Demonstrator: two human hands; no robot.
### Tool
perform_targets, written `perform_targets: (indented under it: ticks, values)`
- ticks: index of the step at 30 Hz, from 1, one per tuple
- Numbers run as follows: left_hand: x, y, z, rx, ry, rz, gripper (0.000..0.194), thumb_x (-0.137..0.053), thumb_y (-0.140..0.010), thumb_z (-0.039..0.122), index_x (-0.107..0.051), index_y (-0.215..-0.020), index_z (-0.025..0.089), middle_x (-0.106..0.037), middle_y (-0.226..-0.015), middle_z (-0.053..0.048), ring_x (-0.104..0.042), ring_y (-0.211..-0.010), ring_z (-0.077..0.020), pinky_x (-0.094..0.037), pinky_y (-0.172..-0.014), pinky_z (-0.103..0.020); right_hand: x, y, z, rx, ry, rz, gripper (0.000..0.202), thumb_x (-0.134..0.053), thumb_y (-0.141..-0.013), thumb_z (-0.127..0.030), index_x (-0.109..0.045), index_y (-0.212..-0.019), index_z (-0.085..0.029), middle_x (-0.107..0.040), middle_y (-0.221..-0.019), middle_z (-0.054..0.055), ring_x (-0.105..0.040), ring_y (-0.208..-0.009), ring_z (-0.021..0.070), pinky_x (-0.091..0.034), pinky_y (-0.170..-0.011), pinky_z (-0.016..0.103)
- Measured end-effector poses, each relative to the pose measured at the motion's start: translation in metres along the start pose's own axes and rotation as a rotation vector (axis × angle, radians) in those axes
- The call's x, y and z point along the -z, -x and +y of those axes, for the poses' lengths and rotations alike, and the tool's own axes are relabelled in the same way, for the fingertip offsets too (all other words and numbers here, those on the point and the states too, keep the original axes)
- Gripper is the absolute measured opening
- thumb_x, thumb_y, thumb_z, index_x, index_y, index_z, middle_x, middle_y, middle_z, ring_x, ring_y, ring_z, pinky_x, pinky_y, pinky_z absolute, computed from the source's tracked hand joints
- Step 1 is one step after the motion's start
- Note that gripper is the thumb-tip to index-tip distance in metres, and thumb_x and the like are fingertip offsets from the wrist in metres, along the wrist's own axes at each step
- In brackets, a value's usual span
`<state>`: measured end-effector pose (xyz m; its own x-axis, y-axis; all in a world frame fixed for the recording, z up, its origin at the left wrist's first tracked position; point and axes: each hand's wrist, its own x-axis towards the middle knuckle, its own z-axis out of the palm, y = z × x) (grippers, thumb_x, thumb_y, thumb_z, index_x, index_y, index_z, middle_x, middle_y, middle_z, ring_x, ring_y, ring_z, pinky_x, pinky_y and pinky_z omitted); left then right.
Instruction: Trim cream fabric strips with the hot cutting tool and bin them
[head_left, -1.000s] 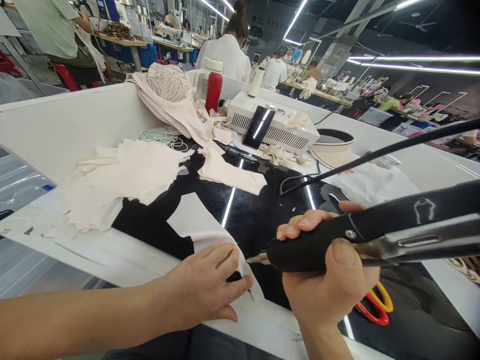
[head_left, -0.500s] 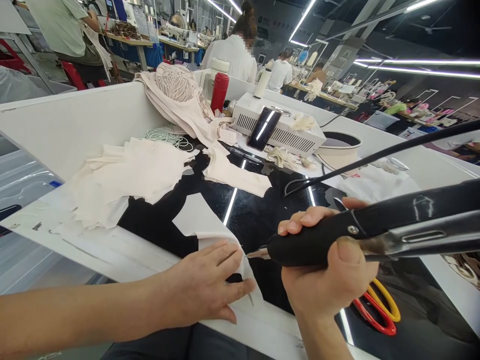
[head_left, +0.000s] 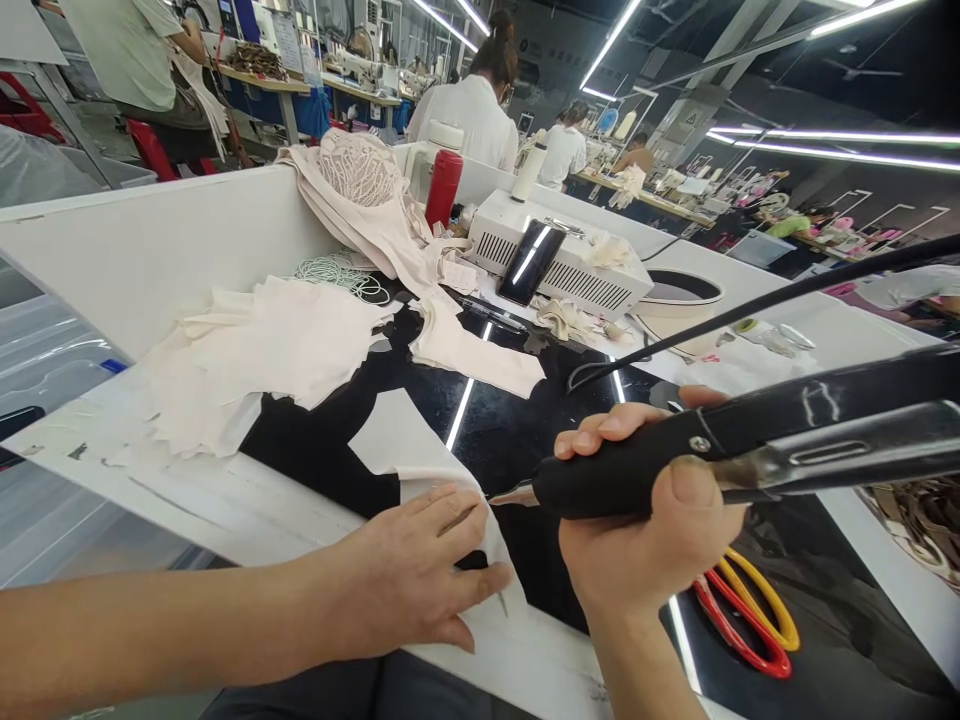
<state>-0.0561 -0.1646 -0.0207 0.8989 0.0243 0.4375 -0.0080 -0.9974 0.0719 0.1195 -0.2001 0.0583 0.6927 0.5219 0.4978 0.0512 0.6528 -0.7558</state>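
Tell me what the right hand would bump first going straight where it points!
The black tool in the right hand would probably meet the pale cloth first, then the left hand. The tool's tip looks right at the cloth's edge, maybe touching.

lit by overhead tubes (head_left: 832, 153); white glare streaks on glossy black tabletop (head_left: 525, 440); upper right dim, far background soft.
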Motion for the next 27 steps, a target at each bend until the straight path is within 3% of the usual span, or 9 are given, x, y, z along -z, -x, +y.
perform_targets:
  ticks: [10,12,15,16,18,23,25,27]
  values:
    - [0.000,-0.002,0.001,0.009,0.016,-0.007,0.073,-0.090,-0.085,0.061,-0.066,-0.138,0.018,-0.069,-0.129,-0.019,-0.066,-0.132,-0.0380,-0.055,-0.117,-0.055,0.000,0.002,0.005,-0.028,0.006,-0.011,0.036,-0.081,-0.081,-0.033,-0.064,-0.112,-0.027,-0.068,-0.075,-0.007,-0.063,-0.058,0.0130,-0.058,-0.056,0.027]
    - [0.004,-0.003,-0.005,0.003,0.057,-0.004,0.066,-0.085,-0.091,0.058,-0.066,-0.141,0.019,-0.070,-0.130,-0.017,-0.066,-0.132,-0.0347,-0.053,-0.119,-0.053,-0.001,0.000,0.008,-0.027,-0.003,-0.019,0.037,-0.083,-0.080,-0.034,-0.064,-0.111,-0.027,-0.068,-0.074,-0.008,-0.063,-0.057,0.0129,-0.059,-0.056,0.027]
    - [0.017,-0.002,-0.024,0.017,0.134,-0.026,0.041,-0.070,-0.108,0.037,-0.063,-0.144,0.018,-0.072,-0.130,-0.013,-0.067,-0.130,-0.0265,-0.051,-0.121,-0.044,-0.002,-0.005,0.009,-0.022,-0.014,-0.034,0.039,-0.084,-0.079,-0.036,-0.064,-0.111,-0.026,-0.068,-0.074,-0.007,-0.063,-0.056,0.0129,-0.059,-0.055,0.027]
    - [0.022,-0.001,-0.032,0.029,0.139,-0.046,0.034,-0.065,-0.110,0.025,-0.064,-0.143,0.017,-0.073,-0.130,-0.012,-0.067,-0.130,-0.0250,-0.050,-0.122,-0.043,-0.002,-0.007,0.007,-0.021,-0.013,-0.035,0.039,-0.084,-0.079,-0.036,-0.064,-0.111,-0.026,-0.068,-0.074,-0.007,-0.063,-0.056,0.0129,-0.059,-0.055,0.027]
    - [0.030,0.005,-0.047,0.043,0.116,-0.093,0.037,-0.057,-0.105,0.003,-0.066,-0.139,0.014,-0.074,-0.133,-0.011,-0.067,-0.132,-0.0242,-0.047,-0.124,-0.042,0.000,-0.010,0.003,-0.019,0.002,-0.031,0.037,-0.083,-0.078,-0.035,-0.065,-0.110,-0.026,-0.068,-0.073,-0.007,-0.063,-0.055,0.0129,-0.058,-0.054,0.027]
    - [0.035,0.016,-0.061,0.126,0.048,-0.186,0.052,-0.052,-0.095,-0.010,-0.067,-0.136,0.018,-0.068,-0.148,-0.008,-0.062,-0.136,-0.0241,-0.054,-0.111,-0.036,0.010,-0.013,-0.013,-0.042,0.031,-0.017,0.037,-0.082,-0.073,-0.034,-0.067,-0.107,-0.026,-0.068,-0.071,-0.006,-0.061,-0.054,0.0138,-0.056,-0.051,0.027]
    - [0.033,0.012,-0.053,0.177,-0.039,-0.215,0.053,-0.053,-0.094,-0.011,-0.065,-0.137,0.018,-0.068,-0.142,-0.009,-0.065,-0.123,-0.0243,-0.055,-0.101,-0.036,0.014,-0.010,-0.018,-0.056,0.033,-0.011,0.038,-0.082,-0.073,-0.033,-0.067,-0.106,-0.026,-0.068,-0.070,-0.005,-0.062,-0.055,0.0143,-0.057,-0.051,0.027]
    - [0.029,0.004,-0.040,0.213,-0.126,-0.253,0.040,-0.056,-0.097,-0.006,-0.067,-0.128,0.016,-0.071,-0.123,-0.009,-0.066,-0.102,-0.0228,-0.055,-0.089,-0.034,0.017,-0.007,-0.023,-0.063,0.038,-0.012,0.038,-0.082,-0.073,-0.034,-0.067,-0.107,-0.025,-0.068,-0.070,-0.005,-0.062,-0.055,0.0146,-0.057,-0.051,0.028]
